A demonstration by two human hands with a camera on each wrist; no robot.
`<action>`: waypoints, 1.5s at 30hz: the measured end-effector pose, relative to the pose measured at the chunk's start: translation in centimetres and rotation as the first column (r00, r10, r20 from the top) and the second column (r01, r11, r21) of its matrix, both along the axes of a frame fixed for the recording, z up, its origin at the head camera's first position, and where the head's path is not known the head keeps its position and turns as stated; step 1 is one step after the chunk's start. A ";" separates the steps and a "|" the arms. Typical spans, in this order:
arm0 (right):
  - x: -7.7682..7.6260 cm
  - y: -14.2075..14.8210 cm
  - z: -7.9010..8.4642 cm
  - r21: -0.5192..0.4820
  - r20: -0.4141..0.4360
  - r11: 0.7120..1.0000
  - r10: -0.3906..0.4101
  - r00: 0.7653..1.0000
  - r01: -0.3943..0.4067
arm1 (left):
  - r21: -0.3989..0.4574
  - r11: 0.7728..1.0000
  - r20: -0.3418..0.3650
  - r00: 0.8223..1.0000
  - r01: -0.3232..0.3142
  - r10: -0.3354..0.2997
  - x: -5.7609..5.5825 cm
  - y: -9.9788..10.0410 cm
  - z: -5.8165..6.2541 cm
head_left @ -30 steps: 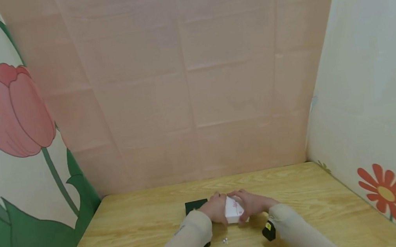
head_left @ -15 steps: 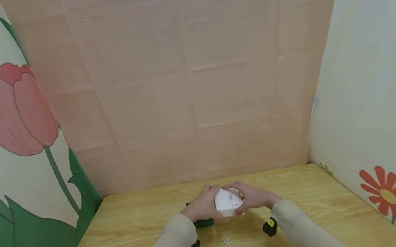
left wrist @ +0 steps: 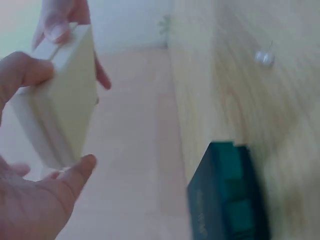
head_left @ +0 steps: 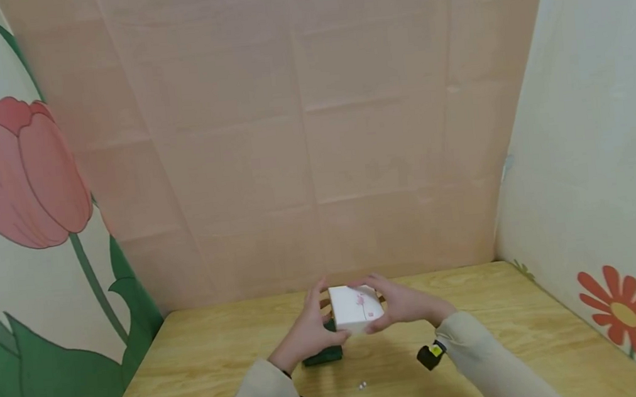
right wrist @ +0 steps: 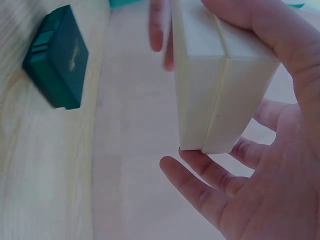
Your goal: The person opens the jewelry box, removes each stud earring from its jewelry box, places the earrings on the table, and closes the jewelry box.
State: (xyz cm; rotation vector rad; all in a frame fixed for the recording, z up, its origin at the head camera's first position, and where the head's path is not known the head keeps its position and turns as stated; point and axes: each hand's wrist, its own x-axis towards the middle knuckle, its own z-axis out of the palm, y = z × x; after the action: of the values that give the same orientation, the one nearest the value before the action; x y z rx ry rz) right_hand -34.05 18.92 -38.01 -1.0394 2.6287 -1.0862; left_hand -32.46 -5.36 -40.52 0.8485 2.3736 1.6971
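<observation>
Raised above the table is a white lidded box [head_left: 354, 305] with a pink flower print on its top. My left hand [head_left: 310, 328] holds its left side, the thumb at the near corner and other fingers spread along the far side. On the opposite side my right hand [head_left: 409, 303] grips it between thumb and fingers. A seam between lid and base shows on the white box [right wrist: 205, 90] in the right wrist view. Beneath the left hand, a dark green box [head_left: 323, 355] stands on the table, partly hidden in the head view.
Small shiny pearl-like balls [head_left: 363, 385] lie on the wooden table [head_left: 225, 370] nearer to me. In the left wrist view, a thin pin seems to stick out of the pearl-like balls [left wrist: 265, 57]. A pinkish sheet [head_left: 303, 162] hangs behind the table, with painted walls either side.
Both hands have lifted the white box off the table and moved it away from me and slightly left. The left hand's fingers have spread wider. The green box is more exposed.
</observation>
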 end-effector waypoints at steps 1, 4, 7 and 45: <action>0.1 -0.1 0.2 0.002 -0.013 1.000 0.001 1.000 -0.001 | 0.056 0.998 0.039 0.999 0.001 -0.003 0.1 0.0 -0.1; 0.2 -0.3 0.5 0.006 -0.035 1.000 0.004 0.999 -0.004 | 0.177 0.984 0.152 0.988 -0.008 -0.019 0.2 0.1 -0.6; 0.4 -0.5 0.8 -0.004 -0.030 1.000 0.013 0.999 -0.013 | 0.234 0.972 0.245 0.968 -0.013 -0.046 0.3 0.1 -1.1; 1.4 -4.1 3.4 0.311 -0.155 0.949 0.100 0.983 -0.048 | 0.454 0.890 0.373 0.900 0.034 -0.225 0.3 0.9 -3.5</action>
State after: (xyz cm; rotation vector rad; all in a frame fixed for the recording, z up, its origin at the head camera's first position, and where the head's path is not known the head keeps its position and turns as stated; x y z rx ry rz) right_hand -32.68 14.86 -34.58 -1.1925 2.7419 -0.5702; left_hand -32.13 -4.50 -44.02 0.5921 1.6438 2.1352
